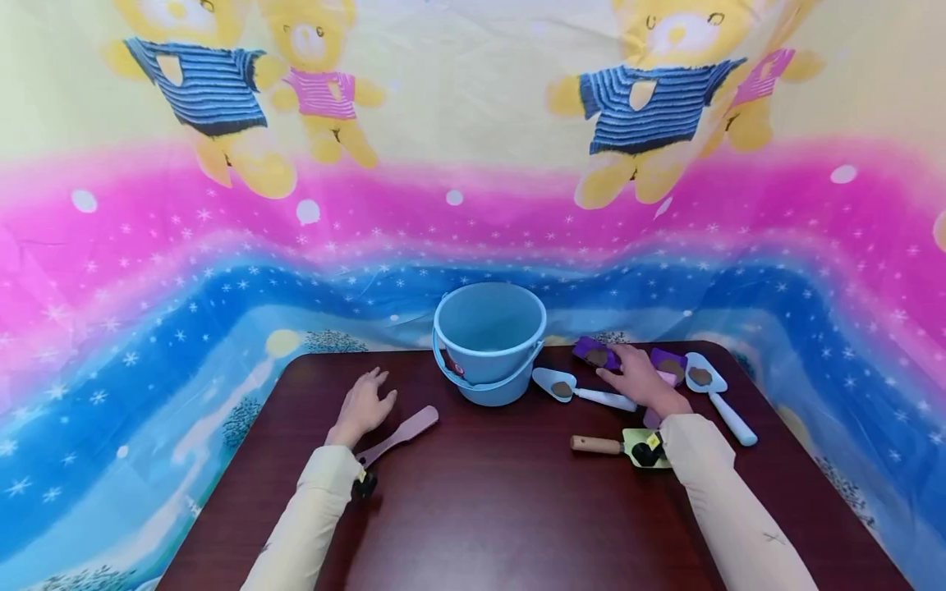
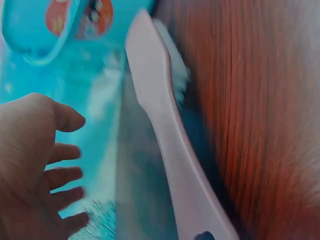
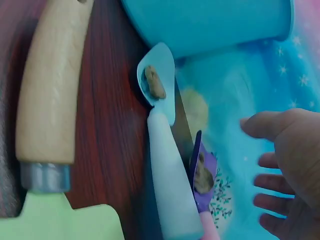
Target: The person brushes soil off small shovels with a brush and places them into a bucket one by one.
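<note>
My left hand point(image 1: 364, 408), empty with its fingers spread, is above the table's left side near a pink brush point(image 1: 409, 429). In the left wrist view the brush's white bristles point(image 2: 176, 67) face sideways. On the right, my right hand point(image 1: 641, 377) hovers over small shovels, its fingers extended and holding nothing in the right wrist view. A purple shovel point(image 1: 586, 348) lies by its fingertips, and another purple shovel point(image 1: 660, 355) is beyond the hand, partly hidden. Nearby lies a light blue shovel point(image 1: 606, 399) with a pale handle. Brown lumps sit in these shovel blades.
A light blue bucket point(image 1: 489, 373) stands upright at the table's back middle, handle down. Another pale blue shovel point(image 1: 733, 419) lies far right. Nearer me is a green shovel with a wooden handle point(image 1: 599, 445), partly under the right sleeve. A printed cloth point(image 1: 458, 230) hangs behind.
</note>
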`<act>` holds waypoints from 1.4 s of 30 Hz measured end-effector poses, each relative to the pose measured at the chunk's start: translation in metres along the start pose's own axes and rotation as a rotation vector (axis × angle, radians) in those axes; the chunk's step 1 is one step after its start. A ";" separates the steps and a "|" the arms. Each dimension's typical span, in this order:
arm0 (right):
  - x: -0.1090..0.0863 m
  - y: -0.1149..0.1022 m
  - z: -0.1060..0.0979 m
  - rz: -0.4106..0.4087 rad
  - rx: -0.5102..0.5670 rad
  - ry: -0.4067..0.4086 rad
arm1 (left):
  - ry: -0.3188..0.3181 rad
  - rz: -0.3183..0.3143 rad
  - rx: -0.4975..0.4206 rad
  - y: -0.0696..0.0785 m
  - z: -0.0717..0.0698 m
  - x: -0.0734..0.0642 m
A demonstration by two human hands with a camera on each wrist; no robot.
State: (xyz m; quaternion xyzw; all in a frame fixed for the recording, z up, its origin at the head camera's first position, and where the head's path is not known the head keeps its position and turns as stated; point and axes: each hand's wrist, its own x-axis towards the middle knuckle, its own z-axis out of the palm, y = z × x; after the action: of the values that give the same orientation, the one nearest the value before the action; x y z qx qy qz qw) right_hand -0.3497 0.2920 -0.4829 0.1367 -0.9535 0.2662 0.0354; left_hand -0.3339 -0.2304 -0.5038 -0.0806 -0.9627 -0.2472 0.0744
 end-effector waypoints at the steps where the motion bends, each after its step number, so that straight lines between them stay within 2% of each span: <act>1: -0.001 -0.002 0.001 -0.006 0.031 -0.008 | -0.001 0.000 -0.017 0.003 0.000 -0.003; 4: -0.003 -0.007 0.005 -0.015 0.080 -0.047 | 0.000 0.002 -0.064 0.011 0.000 -0.013; 7: -0.005 -0.008 0.012 -0.014 0.078 -0.082 | 0.016 0.027 -0.077 0.015 0.001 -0.025; 11: -0.006 -0.006 0.022 -0.027 0.048 -0.111 | 0.017 0.042 -0.066 0.013 0.004 -0.039; 16: -0.002 -0.005 0.029 -0.038 0.003 -0.150 | -0.021 0.044 -0.034 0.005 0.010 -0.051; 20: 0.004 -0.003 0.033 -0.035 -0.034 -0.170 | -0.035 0.049 -0.039 0.000 0.015 -0.054; 26: 0.010 0.000 0.037 -0.039 -0.024 -0.180 | -0.085 0.045 -0.096 0.001 0.015 -0.056; 30: 0.014 0.002 0.038 -0.033 -0.016 -0.189 | -0.098 0.071 -0.112 0.000 0.013 -0.056; 38: 0.016 0.000 0.038 -0.003 0.015 -0.283 | -0.156 0.084 -0.073 -0.005 0.016 -0.059; 42: 0.014 -0.001 0.037 0.019 0.036 -0.314 | -0.171 0.121 -0.077 -0.006 0.016 -0.060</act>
State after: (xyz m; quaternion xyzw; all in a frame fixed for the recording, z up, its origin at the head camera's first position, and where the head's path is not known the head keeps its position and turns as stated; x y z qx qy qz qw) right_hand -0.3622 0.2684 -0.5119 0.1681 -0.9437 0.2588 -0.1189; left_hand -0.2782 -0.2354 -0.5313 -0.1621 -0.9487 -0.2715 0.0036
